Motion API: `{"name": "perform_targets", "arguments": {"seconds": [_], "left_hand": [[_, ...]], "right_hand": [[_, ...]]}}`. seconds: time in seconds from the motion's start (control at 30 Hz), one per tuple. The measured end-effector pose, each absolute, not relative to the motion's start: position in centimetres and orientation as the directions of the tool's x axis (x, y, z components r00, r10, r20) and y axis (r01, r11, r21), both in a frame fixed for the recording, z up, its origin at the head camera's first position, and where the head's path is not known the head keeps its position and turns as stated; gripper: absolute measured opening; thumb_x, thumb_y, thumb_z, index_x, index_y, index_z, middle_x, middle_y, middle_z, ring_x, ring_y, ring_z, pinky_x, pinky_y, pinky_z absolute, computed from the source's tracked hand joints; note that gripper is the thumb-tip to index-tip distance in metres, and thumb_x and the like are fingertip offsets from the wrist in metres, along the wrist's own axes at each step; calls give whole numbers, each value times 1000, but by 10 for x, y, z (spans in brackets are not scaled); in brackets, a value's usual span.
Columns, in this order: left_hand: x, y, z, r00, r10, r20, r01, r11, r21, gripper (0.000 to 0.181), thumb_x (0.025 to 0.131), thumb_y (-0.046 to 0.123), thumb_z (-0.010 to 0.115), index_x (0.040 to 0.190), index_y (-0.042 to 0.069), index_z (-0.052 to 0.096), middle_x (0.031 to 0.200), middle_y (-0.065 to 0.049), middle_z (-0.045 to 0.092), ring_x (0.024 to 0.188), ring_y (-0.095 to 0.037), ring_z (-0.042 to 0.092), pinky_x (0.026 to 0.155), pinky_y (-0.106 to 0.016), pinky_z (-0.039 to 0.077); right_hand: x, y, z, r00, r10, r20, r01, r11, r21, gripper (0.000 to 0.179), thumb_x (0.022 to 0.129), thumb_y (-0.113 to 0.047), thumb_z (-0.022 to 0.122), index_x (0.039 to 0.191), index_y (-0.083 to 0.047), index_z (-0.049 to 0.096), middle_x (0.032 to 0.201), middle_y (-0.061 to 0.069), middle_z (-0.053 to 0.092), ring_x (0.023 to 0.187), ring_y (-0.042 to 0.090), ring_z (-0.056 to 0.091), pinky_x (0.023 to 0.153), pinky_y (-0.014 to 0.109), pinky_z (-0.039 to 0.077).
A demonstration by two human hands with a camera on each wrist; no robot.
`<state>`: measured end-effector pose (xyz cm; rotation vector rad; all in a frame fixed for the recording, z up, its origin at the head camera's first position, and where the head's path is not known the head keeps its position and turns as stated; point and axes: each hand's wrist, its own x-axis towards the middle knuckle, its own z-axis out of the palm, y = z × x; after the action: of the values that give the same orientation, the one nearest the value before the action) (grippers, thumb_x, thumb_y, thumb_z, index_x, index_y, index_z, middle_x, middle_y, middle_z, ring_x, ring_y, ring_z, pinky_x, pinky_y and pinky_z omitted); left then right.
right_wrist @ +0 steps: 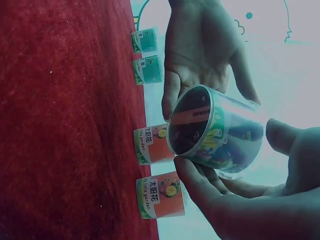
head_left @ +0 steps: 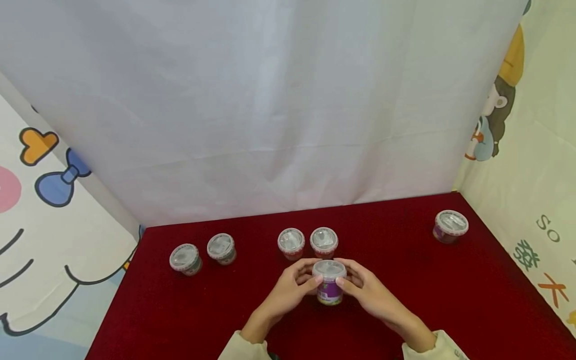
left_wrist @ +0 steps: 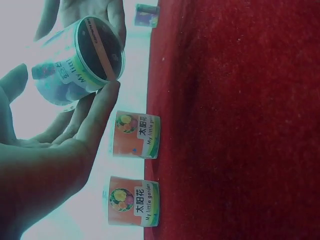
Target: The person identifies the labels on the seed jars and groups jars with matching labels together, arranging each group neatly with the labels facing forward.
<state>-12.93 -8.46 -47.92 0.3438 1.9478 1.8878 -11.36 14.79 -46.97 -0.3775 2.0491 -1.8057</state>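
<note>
A small clear-lidded plastic cup (head_left: 330, 290) with a purple label is held up between both hands at the front middle. My left hand (head_left: 288, 290) grips its left side, thumb on the front and fingers curled round behind. On the other side my right hand (head_left: 371, 292) grips it the same way. Both wrist views show the cup tilted and clear of the cloth, its dark base (left_wrist: 100, 49) crossed by an orange-brown strip. Just behind the hands stand two cups with orange labels, the left one (head_left: 291, 243) and the right one (head_left: 324, 242).
Two green-labelled cups, one farther left (head_left: 185, 259) and one beside it (head_left: 221, 248), stand on the red cloth (head_left: 189, 315). Another purple-labelled cup (head_left: 450, 226) is at the far right. A white curtain (head_left: 270, 110) hangs behind, with printed sheets at both sides.
</note>
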Motion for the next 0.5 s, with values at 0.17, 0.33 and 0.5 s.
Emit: {"name": "perform_targets", "arguments": {"seconds": [0.17,0.33,0.5], "left_hand": [[-126,-85,-477,-915,392,-98,-77,70,995,46,106,17,68,144,-4,55,128,-18,67,110,-21,69,89,-33,62],[-123,-83,-476,-934,351,-63,-19,127,992,45,102,17,73,138,-4,56,128,-19,67,106,-21,68,82,-26,60],[-122,-86,-474,-928,366,-73,-28,127,991,47,104,18,71,142,-4,53,130,-19,65,106,-20,67,84,-29,61]], "right_hand": [[-111,144,-467,-898,-422,-125,72,140,-988,61,110,-25,60,158,5,35,157,32,44,144,47,47,110,50,51],[-112,141,-468,-906,-408,-113,41,183,-982,59,109,-24,62,155,4,39,153,31,48,137,43,55,107,45,53],[-114,141,-468,-896,-433,-97,23,174,-984,57,110,-24,61,154,6,39,153,31,49,139,45,53,108,48,53]]}}
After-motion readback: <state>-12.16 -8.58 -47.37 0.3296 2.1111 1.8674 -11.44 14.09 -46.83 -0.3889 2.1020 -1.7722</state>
